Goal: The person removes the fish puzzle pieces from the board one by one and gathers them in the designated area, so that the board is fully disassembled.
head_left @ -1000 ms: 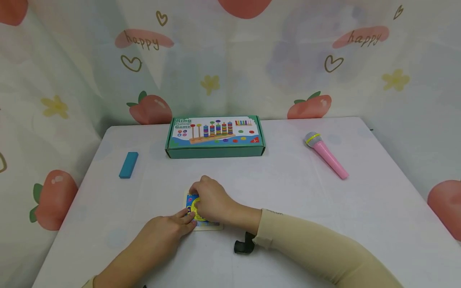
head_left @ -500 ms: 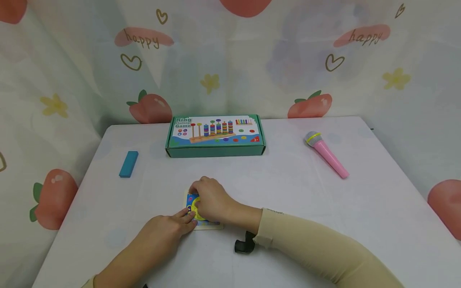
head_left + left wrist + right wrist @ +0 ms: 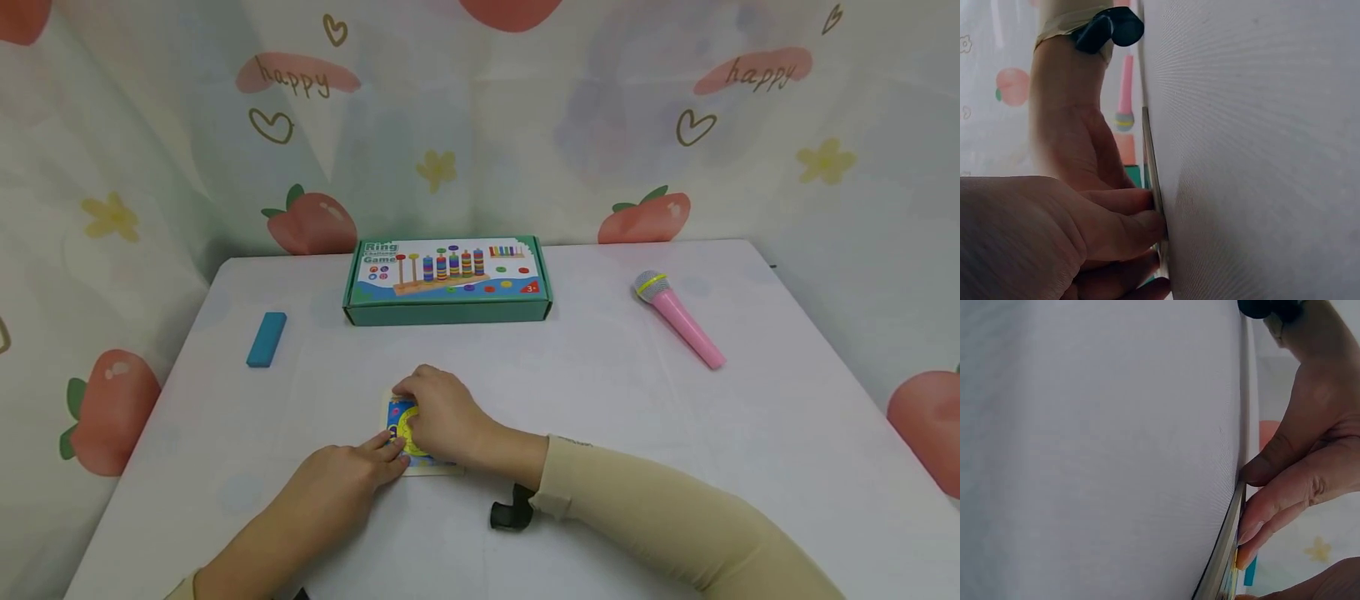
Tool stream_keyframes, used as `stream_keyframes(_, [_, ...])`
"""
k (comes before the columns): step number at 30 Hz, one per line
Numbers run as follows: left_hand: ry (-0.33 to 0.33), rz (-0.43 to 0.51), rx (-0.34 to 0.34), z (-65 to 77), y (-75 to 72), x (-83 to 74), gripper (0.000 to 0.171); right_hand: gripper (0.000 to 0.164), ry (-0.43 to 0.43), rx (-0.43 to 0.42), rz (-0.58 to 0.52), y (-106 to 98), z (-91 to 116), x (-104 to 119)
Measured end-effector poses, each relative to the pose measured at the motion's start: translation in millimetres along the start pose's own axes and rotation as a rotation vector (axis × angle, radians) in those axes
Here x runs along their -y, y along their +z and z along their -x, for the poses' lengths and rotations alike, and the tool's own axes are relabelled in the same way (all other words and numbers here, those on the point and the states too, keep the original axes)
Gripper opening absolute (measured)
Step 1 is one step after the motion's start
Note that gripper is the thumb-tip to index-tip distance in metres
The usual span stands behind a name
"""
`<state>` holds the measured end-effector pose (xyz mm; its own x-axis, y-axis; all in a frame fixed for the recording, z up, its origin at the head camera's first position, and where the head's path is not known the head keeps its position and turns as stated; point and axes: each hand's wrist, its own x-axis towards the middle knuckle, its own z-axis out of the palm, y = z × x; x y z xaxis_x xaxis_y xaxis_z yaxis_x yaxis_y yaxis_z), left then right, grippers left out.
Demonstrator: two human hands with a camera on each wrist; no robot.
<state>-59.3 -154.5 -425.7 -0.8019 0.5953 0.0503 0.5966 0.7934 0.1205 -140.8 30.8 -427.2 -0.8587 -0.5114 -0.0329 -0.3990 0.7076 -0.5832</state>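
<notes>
In the head view, a small flat picture puzzle board [image 3: 435,470] with a pale border and a blue-and-yellow picture lies on the table. My left hand [image 3: 341,482] has its straight fingers resting on the board's lower left part, the thumb at its near edge. The right hand [image 3: 448,421] bends over the far part, its fingers curled at the top edge and its thumb over the picture. That hand covers much of the picture and whatever lies under its fingertips. Seen edge-on in the right wrist view, the board [image 3: 1222,562] is thin.
Behind the hands stands a green Ring Challenge Game box [image 3: 447,312]. A blue block [image 3: 267,340] lies to the left, a pink toy microphone [image 3: 682,323] to the right. A black wrist-worn device [image 3: 512,510] sits under the right cuff. A printed curtain [image 3: 480,125] hangs behind the table.
Both hands stay in nearly the same place on the puzzle board. The head view has shifted very slightly; the other things lie where they were.
</notes>
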Motion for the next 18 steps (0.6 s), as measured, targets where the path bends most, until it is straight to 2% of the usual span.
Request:
stream_keyframes(9, [-0.002, 0.002, -0.011, 0.7, 0.6, 0.2, 0.042, 0.03, -0.015, 0.002, 0.023, -3.8, -3.3, 2.1])
stream_keyframes(18, [-0.029, 0.013, 0.007, -0.3, -1.9, -1.1, 0.04, 0.027, 0.019, 0.03, 0.023, 1.3, -8.0, 2.6])
